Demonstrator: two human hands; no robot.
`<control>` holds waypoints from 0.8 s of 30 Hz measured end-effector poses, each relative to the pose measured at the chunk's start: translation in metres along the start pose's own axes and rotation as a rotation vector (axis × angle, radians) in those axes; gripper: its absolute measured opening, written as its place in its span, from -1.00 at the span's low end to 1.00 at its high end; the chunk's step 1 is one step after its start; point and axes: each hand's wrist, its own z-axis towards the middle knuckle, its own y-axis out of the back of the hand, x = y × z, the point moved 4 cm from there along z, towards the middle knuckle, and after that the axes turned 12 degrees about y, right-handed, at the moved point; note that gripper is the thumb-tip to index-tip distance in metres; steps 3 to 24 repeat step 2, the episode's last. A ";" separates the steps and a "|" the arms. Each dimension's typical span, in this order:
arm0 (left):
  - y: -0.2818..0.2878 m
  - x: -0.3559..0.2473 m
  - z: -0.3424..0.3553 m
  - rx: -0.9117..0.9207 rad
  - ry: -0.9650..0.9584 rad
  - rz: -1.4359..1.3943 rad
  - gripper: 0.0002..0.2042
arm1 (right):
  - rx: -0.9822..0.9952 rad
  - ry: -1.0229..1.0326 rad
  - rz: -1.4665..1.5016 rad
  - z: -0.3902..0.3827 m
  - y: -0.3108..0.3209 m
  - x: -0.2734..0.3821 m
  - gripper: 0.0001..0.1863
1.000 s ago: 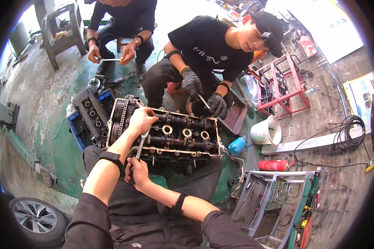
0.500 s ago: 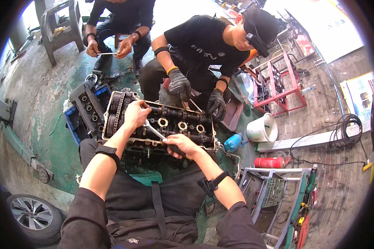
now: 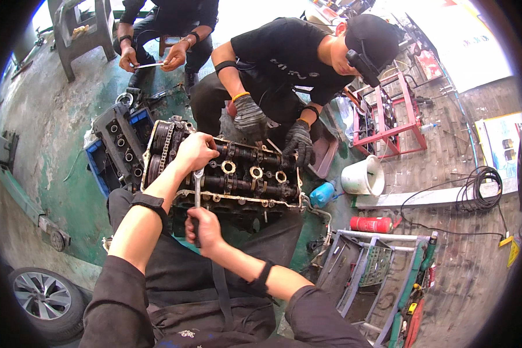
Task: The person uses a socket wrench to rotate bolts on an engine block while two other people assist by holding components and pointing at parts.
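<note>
In front of me lies an engine cylinder head (image 3: 240, 194) with its camshafts exposed and a timing chain at its left end. My right hand (image 3: 206, 229) is wrapped round the dark handle of a ratchet wrench (image 3: 198, 188). The wrench's silver head rests over the left part of the cylinder head, and its handle points back toward me. Just beyond that head, my left hand (image 3: 196, 152) is closed with bent fingers, low over the camshafts. What its fingertips grip is hidden.
Opposite me a co-worker's gloved hands (image 3: 250, 119) work at the cylinder head's far side. Another person holds a thin light strip (image 3: 149, 65). Left lies a valve cover (image 3: 120, 142) over a blue crate (image 3: 94, 168). Right are a white bucket (image 3: 362, 177), a fire extinguisher (image 3: 371, 224) and a metal rack (image 3: 383, 278).
My right hand has swung the wrench handle leftward and toward me, from slanting right to nearly straight back. My left hand has shifted slightly right and stays closed.
</note>
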 end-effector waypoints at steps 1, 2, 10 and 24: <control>-0.002 0.001 0.002 0.036 0.006 0.001 -0.80 | 0.000 0.052 0.023 0.002 -0.008 -0.007 -0.86; -0.001 -0.001 -0.001 0.050 0.005 0.000 -0.79 | 0.001 0.057 0.031 0.004 -0.012 -0.013 -0.85; -0.001 -0.001 -0.001 0.050 0.005 0.000 -0.79 | 0.001 0.057 0.031 0.004 -0.012 -0.013 -0.85; -0.001 -0.001 -0.001 0.050 0.005 0.000 -0.79 | 0.001 0.057 0.031 0.004 -0.012 -0.013 -0.85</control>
